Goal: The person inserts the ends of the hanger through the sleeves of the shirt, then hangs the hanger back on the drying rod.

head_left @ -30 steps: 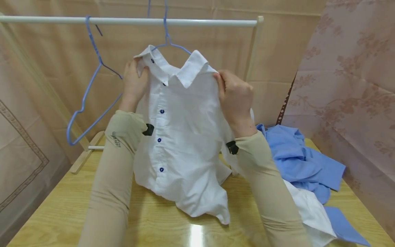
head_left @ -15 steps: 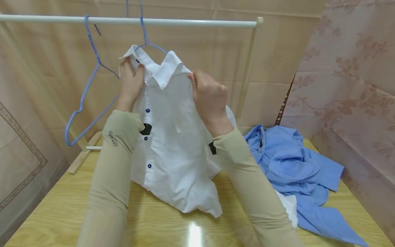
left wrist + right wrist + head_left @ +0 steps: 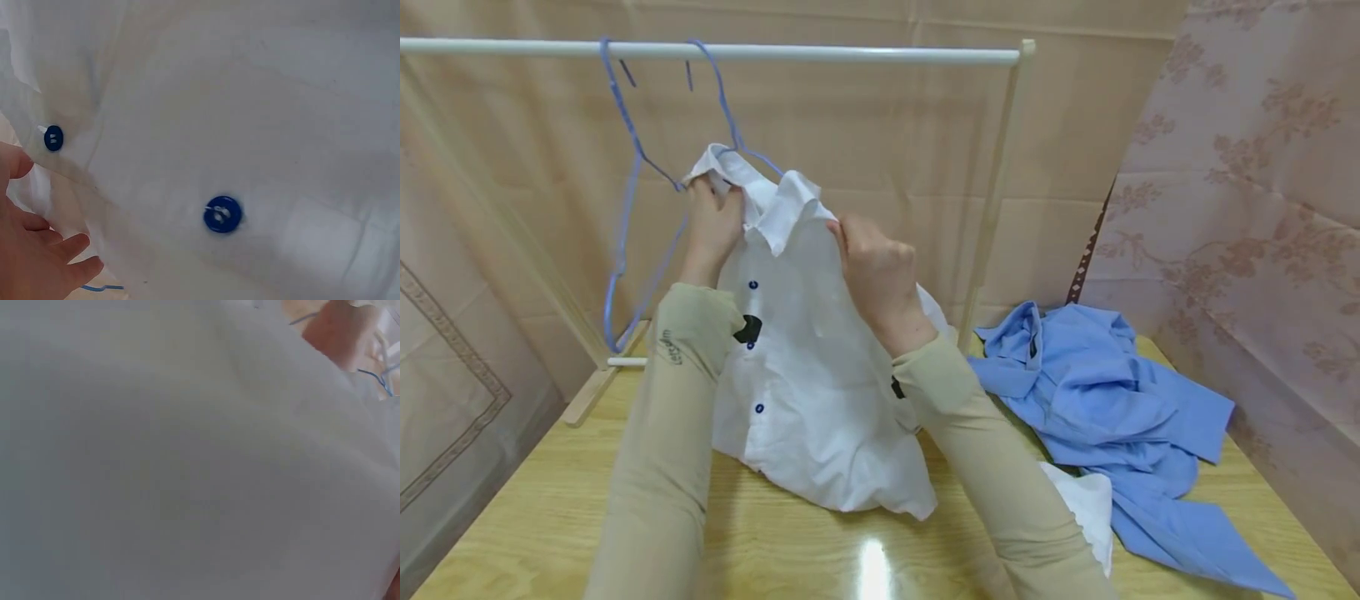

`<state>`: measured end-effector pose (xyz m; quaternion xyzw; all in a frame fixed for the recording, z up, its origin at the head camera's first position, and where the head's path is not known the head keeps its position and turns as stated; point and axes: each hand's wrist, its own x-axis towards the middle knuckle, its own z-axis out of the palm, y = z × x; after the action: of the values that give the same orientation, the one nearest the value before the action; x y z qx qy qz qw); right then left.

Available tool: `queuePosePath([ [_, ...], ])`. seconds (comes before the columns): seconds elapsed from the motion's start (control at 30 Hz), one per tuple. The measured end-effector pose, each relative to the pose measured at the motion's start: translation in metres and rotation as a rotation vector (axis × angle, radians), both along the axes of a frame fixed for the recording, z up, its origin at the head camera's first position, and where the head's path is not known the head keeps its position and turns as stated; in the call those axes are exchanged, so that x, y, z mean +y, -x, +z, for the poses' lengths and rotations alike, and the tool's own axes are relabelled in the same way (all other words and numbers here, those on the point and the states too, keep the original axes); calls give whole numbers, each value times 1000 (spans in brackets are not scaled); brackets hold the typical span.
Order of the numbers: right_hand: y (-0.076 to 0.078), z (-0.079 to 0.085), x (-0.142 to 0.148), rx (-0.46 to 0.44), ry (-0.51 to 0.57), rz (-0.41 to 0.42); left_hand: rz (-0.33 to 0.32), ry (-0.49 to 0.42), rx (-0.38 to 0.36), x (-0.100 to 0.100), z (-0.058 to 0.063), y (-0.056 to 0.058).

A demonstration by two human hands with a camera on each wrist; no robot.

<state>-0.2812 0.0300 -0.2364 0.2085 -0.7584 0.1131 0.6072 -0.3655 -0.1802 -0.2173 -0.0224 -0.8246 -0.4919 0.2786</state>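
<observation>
A white collared shirt (image 3: 820, 367) with dark blue buttons hangs in the head view on a blue wire hanger (image 3: 736, 137), whose hook is over the white rail (image 3: 850, 54). My left hand (image 3: 711, 225) grips the shirt's shoulder at the left of the collar. On the other shoulder, my right hand (image 3: 880, 279) pinches the cloth between thumb and curled fingers. The shirt front slants and its hem bunches near the table. In the left wrist view, two blue buttons (image 3: 223, 214) show close up beside the fingers. White cloth fills most of the right wrist view.
A second blue hanger (image 3: 638, 155), with no garment, hangs on the rail to the left. On the right of the wooden table (image 3: 550, 500) lies a crumpled blue garment (image 3: 1120, 392), with a piece of white cloth (image 3: 1086, 504) next to it. Curtains stand behind.
Both hands have carried the shirt and its hanger leftward, then down. The hanger's hook, raised above the rail before, now sits over it. The bare hanger has turned a little.
</observation>
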Motion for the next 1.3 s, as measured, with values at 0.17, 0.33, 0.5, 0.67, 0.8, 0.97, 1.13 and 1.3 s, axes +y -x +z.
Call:
queuePosePath([
  [0.17,3,-11,-1,-4,-8,27,42,28,4,-4,-4,-2],
  [0.33,5,-18,0,-98,25,90,47,11,50,-5,-6,-6],
  [0.5,4,-21,5,-195,63,144,24,-3,71,-2,-16,-11],
  [0.67,3,-26,12,-200,95,201,26,0,115,5,-32,-17],
  [0.8,2,-31,20,-194,102,211,41,15,134,13,-44,-22],
  [0.97,-3,-34,32,-196,112,232,43,13,152,22,-56,-35],
  [1.13,-10,-41,45,-223,107,236,41,26,235,31,-66,-51],
  [1.3,-17,-51,59,-240,50,193,-59,-5,186,36,-70,-70],
])
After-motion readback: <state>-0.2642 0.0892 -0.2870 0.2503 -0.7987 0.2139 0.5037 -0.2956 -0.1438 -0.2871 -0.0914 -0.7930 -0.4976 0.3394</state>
